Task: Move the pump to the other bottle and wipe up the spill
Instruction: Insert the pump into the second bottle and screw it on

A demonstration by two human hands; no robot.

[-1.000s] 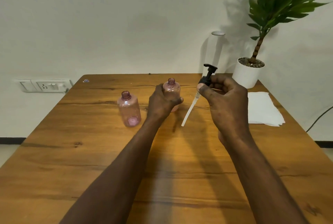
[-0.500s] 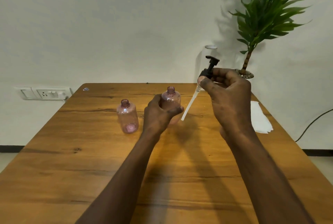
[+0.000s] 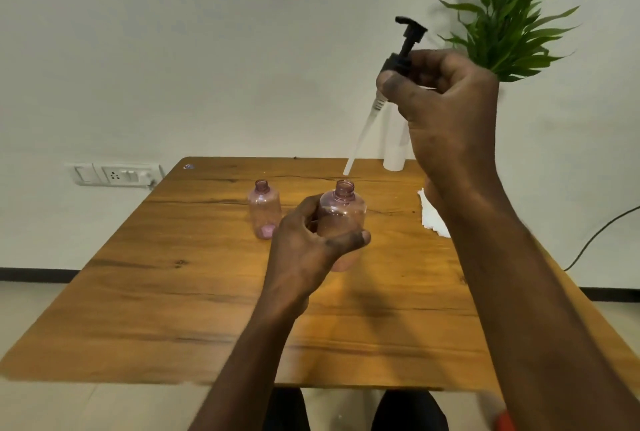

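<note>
The right hand (image 3: 446, 108) is up high, above the brown wooden desk (image 3: 207, 292). Its fingers (image 3: 393, 82) curl round the black plastic pump with the long white tube (image 3: 403, 49) and pinch it at the black collar. The pump is tilted — its black top points up and its white tube slants down to the left. The end of the tube hangs in the air, above and a little behind the open neck of the bottle in the other hand, not touching it.

The left hand (image 3: 308, 250) holds a clear pink plastic bottle with no cap (image 3: 343, 212). Its fingers wrap round the bottle's belly, with the thumb across the front. I cannot tell if the bottle sits on the desk or is lifted.

A second clear pink plastic bottle (image 3: 264, 208) stands upright on the desk just to the left, apart from the hand — it is open on top too.

A stack of white paper napkins (image 3: 433, 219) lies on the right side of the desk, partly hidden by the right arm. A green leafy plant (image 3: 512, 14) is behind the right hand. A white wall socket (image 3: 114, 174) is on the wall at the left.
</note>
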